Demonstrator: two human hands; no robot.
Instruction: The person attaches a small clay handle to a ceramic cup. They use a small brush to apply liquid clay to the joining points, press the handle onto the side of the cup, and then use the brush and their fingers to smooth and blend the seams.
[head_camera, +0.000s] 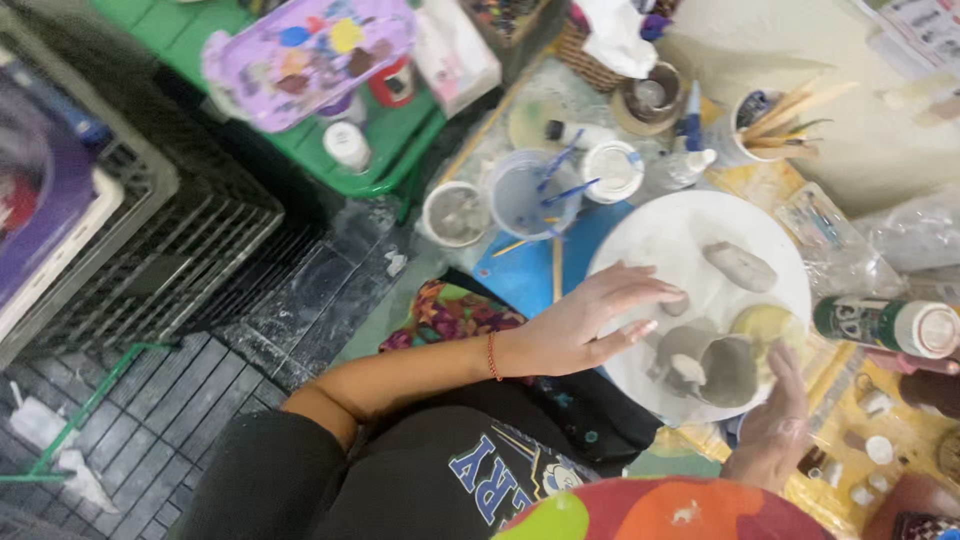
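Both open hands, left (590, 325) and right (775, 425), hold nothing (two clay lumps (712, 365) between).

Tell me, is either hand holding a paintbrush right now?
No, the left hand and right hand lie open-fingered by the grey clay.

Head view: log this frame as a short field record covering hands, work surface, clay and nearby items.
left hand: open, fingers spread, resting flat on the round board's left edge
right hand: open, at the board's lower right edge, beside the clay
work surface: round white board on a cluttered table
clay: grey hollow clay piece between the hands; separate grey lump higher on the board
nearby: clear cup with blue brushes, cup of wooden sticks, purple paint palette
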